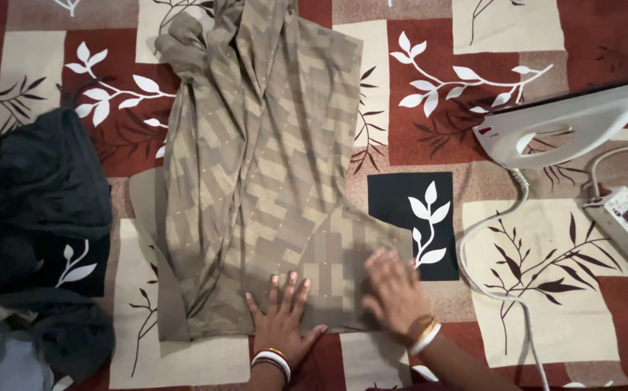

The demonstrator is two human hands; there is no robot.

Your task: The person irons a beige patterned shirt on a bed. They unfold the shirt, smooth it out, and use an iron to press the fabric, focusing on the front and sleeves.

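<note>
Our right hand (394, 293) is motion-blurred; the olive-beige patterned cloth garment (270, 174) runs off the top edge. Its long axis points away from us. Both hands, the left hand (281, 318) included, press flat, fingers spread, gripping nothing.

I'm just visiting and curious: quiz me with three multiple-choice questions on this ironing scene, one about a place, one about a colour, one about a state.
1. Where is the iron relative to the patterned garment?
A. on top of it
B. to its right, on the bedspread
C. to its left

2. What colour is the heap of clothing at the left?
A. dark grey
B. yellow
C. pink

3. How do the left hand and right hand meet the garment?
A. gripping it in fists
B. lifted off it
C. pressed flat, fingers spread

Answers: B, the iron sits apart on the right; A, the heap is dark; C, both palms lie flat on the cloth.
</note>
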